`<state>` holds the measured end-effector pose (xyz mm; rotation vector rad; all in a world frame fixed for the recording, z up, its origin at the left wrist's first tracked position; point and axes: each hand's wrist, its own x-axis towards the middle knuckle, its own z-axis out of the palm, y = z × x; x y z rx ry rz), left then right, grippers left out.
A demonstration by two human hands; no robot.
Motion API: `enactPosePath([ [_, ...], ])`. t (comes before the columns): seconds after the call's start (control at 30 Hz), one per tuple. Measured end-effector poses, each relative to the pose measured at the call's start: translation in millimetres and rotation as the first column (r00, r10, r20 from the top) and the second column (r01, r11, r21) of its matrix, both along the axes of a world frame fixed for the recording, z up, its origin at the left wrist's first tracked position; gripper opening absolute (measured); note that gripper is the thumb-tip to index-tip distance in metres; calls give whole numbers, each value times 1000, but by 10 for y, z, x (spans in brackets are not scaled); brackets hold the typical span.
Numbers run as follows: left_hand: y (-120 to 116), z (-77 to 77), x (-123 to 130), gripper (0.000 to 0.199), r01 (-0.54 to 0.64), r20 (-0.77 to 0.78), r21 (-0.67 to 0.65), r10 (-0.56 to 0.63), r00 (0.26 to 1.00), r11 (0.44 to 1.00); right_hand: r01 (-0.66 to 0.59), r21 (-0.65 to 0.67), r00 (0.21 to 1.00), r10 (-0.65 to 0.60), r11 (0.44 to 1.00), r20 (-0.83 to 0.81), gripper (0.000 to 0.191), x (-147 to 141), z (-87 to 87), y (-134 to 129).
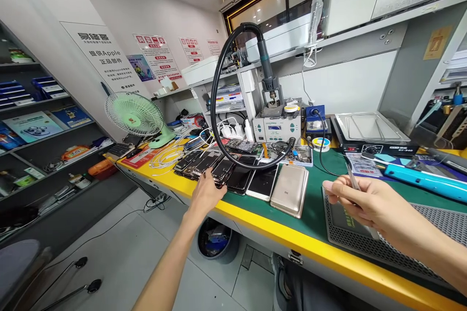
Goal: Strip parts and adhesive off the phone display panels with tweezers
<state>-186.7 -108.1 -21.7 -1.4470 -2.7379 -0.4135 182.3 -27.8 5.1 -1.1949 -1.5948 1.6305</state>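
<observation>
My left hand (pixel 207 188) is at the near end of several opened phones laid side by side, its fingers and thumb closed on the edge of a dismantled phone (pixel 222 170). Its fingertips are partly hidden among the dark parts. My right hand (pixel 365 199) is raised above a grey repair mat (pixel 341 233) and grips a pair of metal tweezers (pixel 353 179), points upward. Between the hands lie a black phone (pixel 242 177), a white phone with a dark screen (pixel 261 182) and a gold phone (pixel 288 188) lying back up on another.
A hot air station (pixel 277 128) with a looping black hose (pixel 214 82) stands behind the phones. A green fan (pixel 134 114) and white cables (pixel 168 158) are at left. A heating plate (pixel 372 129) and a blue tool (pixel 423 180) lie at right. A bin (pixel 233 248) stands below.
</observation>
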Motion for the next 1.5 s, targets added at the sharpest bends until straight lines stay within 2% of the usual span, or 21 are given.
enactPosePath([
  [0.3,29,-72,0,48,4,9,84,-5,1000,996,1,-3,1000,-1,1000,2,49,-21,-4,9],
  [0.67,107,-63,-94,47,-1,39,45,-1,999,999,8,8,1000,-8,1000,-13,49,-28,-25,12],
  [1.0,106,-1,-53,47,5,62,9,-5,998,1000,4,-1,1000,-4,1000,-23,51,-18,-21,8],
  [1.23,174,126,-169,44,69,91,-56,-63,994,996,6,0,1000,-6,1000,-27,49,-13,-14,3],
  [1.5,209,158,-95,43,31,35,-110,-27,999,993,2,2,1000,-2,1000,-27,51,-16,12,-6],
])
